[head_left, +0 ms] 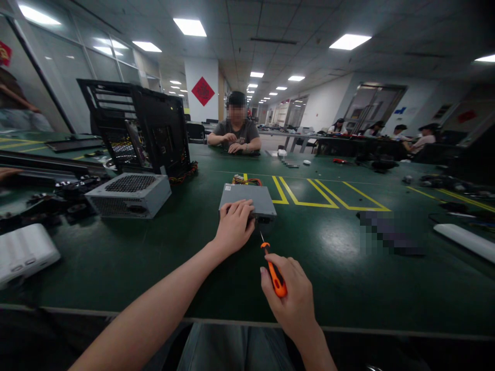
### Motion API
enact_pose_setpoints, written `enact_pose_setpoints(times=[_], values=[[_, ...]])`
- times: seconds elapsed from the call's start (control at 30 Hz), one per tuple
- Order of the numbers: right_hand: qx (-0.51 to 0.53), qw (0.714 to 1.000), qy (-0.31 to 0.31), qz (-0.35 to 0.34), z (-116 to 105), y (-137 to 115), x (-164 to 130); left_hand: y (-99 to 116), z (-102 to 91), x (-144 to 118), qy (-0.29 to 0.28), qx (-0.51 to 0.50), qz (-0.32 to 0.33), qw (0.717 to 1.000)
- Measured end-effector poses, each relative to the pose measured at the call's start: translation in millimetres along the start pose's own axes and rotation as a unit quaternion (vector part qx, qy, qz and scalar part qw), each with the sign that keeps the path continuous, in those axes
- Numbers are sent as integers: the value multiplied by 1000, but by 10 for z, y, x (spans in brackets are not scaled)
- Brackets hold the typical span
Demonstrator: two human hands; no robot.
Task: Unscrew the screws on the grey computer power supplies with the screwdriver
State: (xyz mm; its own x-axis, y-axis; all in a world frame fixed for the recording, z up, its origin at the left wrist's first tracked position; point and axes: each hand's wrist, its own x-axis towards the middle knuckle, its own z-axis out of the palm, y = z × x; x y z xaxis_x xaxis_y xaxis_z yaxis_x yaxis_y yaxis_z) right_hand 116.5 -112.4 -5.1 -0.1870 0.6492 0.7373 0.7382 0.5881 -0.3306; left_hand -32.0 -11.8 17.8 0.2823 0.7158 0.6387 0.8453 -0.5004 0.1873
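Observation:
A grey computer power supply unit [247,195] lies on the green table in front of me, its wires bunched at the far side. My left hand [235,224] holds it at the near left part, fingers bent over the top and thumb down by the near face. Between the fingers and thumb of my right hand [292,288] is an orange and black screwdriver [275,273]. Its thin shaft points up and away, with the tip close to the unit's near face beside my left thumb. Whether the tip touches is too small to tell.
Left of the unit stand a second power supply [129,195] and an open black computer case [143,129]. A white power bank-like box [27,252] lies at the near left. Rightward are a blurred dark object [390,234] and a white bar [466,242]. A person [236,129] sits opposite.

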Motion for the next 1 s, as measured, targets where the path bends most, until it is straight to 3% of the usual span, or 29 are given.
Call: enact_pose_setpoints(times=[0.4, 0.7, 0.83, 1.0], values=[[-13, 999, -30, -22, -28, -35, 28, -3, 1, -3, 6, 6, 3, 1000], [-23, 999, 40, 23, 34, -74, -22, -9, -8, -7, 1, 2, 5, 1000], [-76, 997, 27, 1, 43, -180, 4, -17, 5, -10, 6, -2, 9, 1000], [-66, 997, 21, 30, 53, -239, 5, -11, 10, -7, 7, 1, 5, 1000]])
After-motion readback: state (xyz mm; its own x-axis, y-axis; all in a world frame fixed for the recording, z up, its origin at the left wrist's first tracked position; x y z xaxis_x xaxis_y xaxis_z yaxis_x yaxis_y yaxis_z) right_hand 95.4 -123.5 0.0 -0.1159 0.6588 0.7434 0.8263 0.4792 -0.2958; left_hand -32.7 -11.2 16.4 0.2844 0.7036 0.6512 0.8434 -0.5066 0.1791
